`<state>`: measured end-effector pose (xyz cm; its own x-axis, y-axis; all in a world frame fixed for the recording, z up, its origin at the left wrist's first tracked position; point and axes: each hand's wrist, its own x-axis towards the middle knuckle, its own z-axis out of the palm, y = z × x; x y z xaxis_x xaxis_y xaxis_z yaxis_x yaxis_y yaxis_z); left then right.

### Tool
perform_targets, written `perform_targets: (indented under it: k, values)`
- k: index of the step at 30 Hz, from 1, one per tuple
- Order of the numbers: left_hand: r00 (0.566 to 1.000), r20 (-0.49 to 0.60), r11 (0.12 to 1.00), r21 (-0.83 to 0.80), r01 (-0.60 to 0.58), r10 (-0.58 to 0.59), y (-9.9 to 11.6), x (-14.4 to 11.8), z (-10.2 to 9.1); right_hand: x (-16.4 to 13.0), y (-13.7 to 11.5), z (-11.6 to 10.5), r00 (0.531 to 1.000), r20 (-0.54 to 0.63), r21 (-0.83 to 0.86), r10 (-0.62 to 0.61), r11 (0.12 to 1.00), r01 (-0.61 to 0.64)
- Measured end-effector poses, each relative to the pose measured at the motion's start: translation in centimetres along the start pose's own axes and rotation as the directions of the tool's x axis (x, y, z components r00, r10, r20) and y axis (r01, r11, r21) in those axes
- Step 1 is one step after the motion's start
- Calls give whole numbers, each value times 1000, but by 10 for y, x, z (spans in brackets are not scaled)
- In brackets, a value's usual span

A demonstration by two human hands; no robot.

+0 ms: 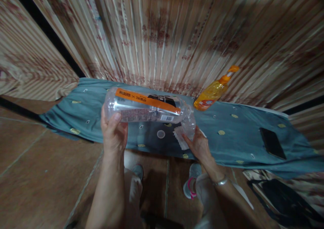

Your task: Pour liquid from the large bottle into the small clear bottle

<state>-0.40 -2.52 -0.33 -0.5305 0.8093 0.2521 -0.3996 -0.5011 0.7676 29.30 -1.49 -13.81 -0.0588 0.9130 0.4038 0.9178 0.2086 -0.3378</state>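
My left hand point(113, 127) is closed round the base of a large clear plastic bottle point(141, 111) with an orange and silver label. The bottle lies nearly level in the air, its neck pointing right. At its mouth, my right hand point(198, 143) grips a small clear container point(188, 124); whether it is a cup or a little bottle I cannot tell. A white scalloped cloth or tissue point(180, 138) shows beneath the container, beside my fingers. Left of it, a small round translucent cap point(161, 134) rests on the teal cloth point(149, 143).
A yellow dish-soap-like bottle with an orange pump top point(211, 94) stands at the back of the cloth. A black phone point(272, 143) lies to the right. Striped curtains point(157, 36) hang behind, and a black bag point(286, 198) sits at lower right.
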Motion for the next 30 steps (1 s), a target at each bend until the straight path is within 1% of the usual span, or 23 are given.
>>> perform_targets:
  k: [9, 15, 21, 25, 30]
  values:
    - [996, 85, 1000, -5, -30, 30, -5, 4, -10, 0, -1, 1, 1000, -28, -10, -5, 1000, 5]
    - [999, 29, 999, -34, -23, 24, -4, 3, -6, 0, -1, 1, 1000, -28, -20, -3, 1000, 3]
    - [999, 32, 999, -34, -14, 15, -4, 4, -8, 0, -1, 2, 999, -44, -48, 4, 999, -6]
    - [997, 68, 1000, 4, -26, 26, -4, 4, -10, -1, 1, 2, 999, -37, -32, -18, 999, 17]
    - [999, 40, 999, -25, -27, 28, -4, 3, -8, -1, 2, 2, 1000, -25, -30, -2, 1000, 2]
